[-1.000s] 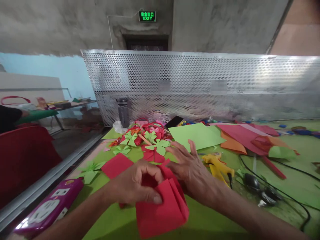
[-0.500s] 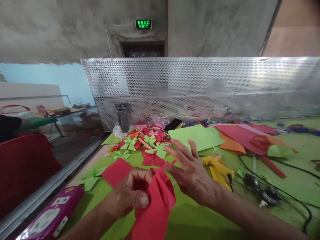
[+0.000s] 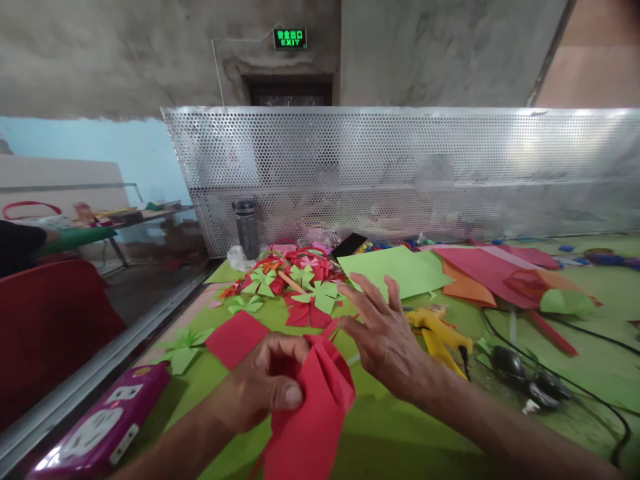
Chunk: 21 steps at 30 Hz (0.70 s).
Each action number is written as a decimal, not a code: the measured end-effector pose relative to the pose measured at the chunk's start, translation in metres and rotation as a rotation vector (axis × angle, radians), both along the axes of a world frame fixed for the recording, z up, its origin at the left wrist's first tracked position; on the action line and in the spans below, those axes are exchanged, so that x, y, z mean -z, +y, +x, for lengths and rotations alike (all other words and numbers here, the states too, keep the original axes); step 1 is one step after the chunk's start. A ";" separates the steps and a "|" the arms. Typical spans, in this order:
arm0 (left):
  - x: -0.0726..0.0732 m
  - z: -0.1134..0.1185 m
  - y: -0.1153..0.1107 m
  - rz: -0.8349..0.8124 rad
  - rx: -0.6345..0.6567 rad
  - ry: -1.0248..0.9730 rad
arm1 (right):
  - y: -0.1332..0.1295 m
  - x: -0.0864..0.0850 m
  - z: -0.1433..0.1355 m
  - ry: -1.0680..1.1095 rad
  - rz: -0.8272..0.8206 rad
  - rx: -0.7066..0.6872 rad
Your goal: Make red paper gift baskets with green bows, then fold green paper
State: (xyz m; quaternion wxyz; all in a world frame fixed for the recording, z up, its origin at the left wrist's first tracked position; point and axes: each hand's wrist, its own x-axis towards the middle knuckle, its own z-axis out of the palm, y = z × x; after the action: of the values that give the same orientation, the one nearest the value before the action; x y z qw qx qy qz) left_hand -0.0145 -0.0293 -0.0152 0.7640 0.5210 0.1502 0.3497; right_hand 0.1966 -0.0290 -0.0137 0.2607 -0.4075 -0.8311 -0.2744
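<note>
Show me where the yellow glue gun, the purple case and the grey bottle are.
Yellow glue gun (image 3: pixel 441 337): head view, on its body.
Purple case (image 3: pixel 131 392): head view, on its upper face.
Grey bottle (image 3: pixel 247 233): head view, on its side below the lid.

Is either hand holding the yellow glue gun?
No, the yellow glue gun lies on the green table, while the left hand pinches folded red paper.

Folded paper (image 3: pixel 314 420) before flower cutouts (image 3: pixel 323 297), bottle (image 3: pixel 247 231) behind.
</note>
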 end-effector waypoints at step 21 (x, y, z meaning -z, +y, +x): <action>-0.001 0.002 -0.002 0.108 0.012 0.225 | 0.000 0.003 -0.004 -0.186 -0.053 -0.015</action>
State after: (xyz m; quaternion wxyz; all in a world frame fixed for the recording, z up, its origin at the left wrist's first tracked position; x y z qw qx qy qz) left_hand -0.0129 -0.0317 -0.0138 0.7151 0.5984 0.2127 0.2922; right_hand 0.1922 -0.0292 -0.0166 0.1739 -0.3807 -0.8616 -0.2871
